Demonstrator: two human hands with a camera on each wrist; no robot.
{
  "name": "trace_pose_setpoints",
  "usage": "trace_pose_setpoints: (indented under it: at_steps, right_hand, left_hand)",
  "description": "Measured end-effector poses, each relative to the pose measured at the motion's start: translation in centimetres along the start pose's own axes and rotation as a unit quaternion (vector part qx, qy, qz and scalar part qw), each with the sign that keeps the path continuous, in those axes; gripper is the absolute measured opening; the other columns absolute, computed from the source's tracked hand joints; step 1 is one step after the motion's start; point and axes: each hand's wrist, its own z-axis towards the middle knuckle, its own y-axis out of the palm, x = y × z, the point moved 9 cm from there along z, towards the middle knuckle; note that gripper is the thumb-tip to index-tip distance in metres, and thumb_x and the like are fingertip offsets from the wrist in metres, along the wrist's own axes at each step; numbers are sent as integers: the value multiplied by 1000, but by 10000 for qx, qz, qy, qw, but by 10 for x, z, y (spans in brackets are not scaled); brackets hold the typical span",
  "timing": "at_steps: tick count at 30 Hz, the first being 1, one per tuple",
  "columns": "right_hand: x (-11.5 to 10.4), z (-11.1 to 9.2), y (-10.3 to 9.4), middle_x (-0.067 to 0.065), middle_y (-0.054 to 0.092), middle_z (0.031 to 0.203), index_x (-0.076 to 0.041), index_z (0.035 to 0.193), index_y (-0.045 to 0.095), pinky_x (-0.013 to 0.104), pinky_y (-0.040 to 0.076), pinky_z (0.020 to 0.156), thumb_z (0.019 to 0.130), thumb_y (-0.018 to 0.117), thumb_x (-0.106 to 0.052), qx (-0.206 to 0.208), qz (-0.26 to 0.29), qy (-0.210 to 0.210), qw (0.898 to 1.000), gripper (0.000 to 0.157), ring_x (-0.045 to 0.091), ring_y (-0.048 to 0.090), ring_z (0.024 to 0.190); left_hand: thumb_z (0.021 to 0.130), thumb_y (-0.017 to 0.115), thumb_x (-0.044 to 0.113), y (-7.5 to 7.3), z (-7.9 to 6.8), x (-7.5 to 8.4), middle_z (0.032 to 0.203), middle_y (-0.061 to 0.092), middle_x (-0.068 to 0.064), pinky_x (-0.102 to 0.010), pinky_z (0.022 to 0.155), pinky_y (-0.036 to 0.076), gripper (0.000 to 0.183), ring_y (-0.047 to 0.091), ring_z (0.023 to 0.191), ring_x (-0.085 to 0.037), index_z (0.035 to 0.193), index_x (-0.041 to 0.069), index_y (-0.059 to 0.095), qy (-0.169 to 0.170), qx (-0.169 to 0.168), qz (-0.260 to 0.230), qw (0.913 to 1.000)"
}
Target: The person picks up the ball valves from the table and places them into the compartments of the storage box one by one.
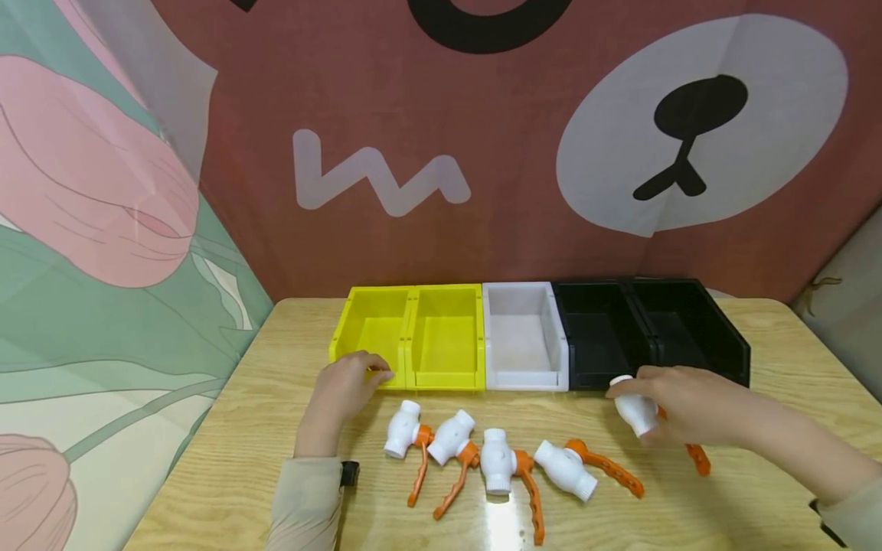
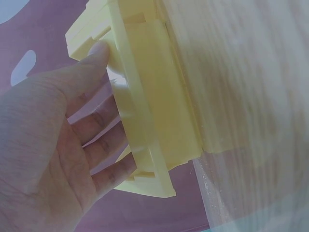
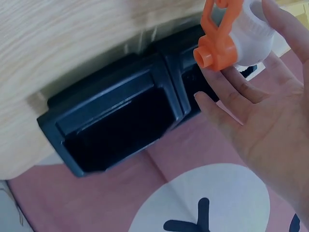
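My right hand grips a white ball valve with an orange lever handle, held above the table just in front of the black bins. The right wrist view shows the valve's orange handle pointing away from the palm, with thumb and fingers around the white body. At the far left, my left hand rests at the front rim of the left yellow bin. In the left wrist view its extended fingers reach past the rim, holding nothing. Several similar valves lie in a row between the hands.
Right of the left yellow bin stand another yellow bin, a white bin and two black bins, all side by side. They sit along the back of the wooden table. A printed cloth hangs behind.
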Motion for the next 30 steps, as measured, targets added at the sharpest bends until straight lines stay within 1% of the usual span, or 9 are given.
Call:
trace_pose_setpoints:
  at_steps: [3,6,10,14,19,23,28,30]
  right_hand:
    - [5,-3,-4,-7,57,94,-22,123,68,29,47,60,71,89,-39,52,-157,19,9999,59,8,48,70]
    - [10,-7,-8,-7,57,95,-22,123,68,27,45,58,71,89,-40,84,-277,69,9996,60,7,48,69]
    - [19,-11,-15,-8,55,92,-21,124,67,25,43,55,70,89,-40,132,-271,156,9994,61,6,47,67]
    - [30,-16,-22,-6,56,95,-20,125,66,26,44,55,70,89,-38,186,-262,277,9991,62,6,48,68]
    - [45,-19,-28,3,60,99,-16,124,66,30,49,58,67,92,-33,236,-257,415,9985,65,12,54,73]
    - [60,-20,-29,11,60,102,-13,126,65,30,48,57,68,91,-33,158,-175,567,9981,67,13,53,73]
    - [78,-20,-34,14,61,104,-10,127,63,30,46,57,68,90,-35,134,-95,759,9970,69,13,53,72]
    - [83,-19,-37,13,62,102,-9,126,63,29,46,58,68,91,-34,171,-101,758,9969,68,13,53,73]
  left_hand:
    - [93,71,30,0,0,0,96,69,2,-38,71,55,14,66,82,-19,99,17,76,1,11,-6,10000]
    - [93,71,30,-1,-1,-1,96,69,2,-38,71,55,14,66,83,-19,99,18,76,7,28,-20,10000]
    - [93,71,30,-1,-1,-1,96,69,2,-38,71,55,14,66,83,-19,99,18,76,3,41,-21,10000]
    - [93,71,29,-1,-1,0,96,69,2,-38,72,55,14,66,83,-19,99,17,76,15,38,-55,10000]
    - [93,71,29,-2,-1,1,96,69,1,-38,71,55,14,66,83,-19,99,17,76,6,25,-76,10000]
    - [93,71,29,-2,-2,1,97,69,1,-38,71,55,14,66,83,-19,99,18,76,-38,-1,-60,10000]
    - [94,70,30,-2,-2,2,98,69,2,-37,69,54,15,65,81,-19,101,18,76,-89,-52,-48,9999]
    - [94,70,30,-3,-2,2,98,69,1,-37,68,54,15,65,80,-19,101,18,76,-105,-65,-49,9999]
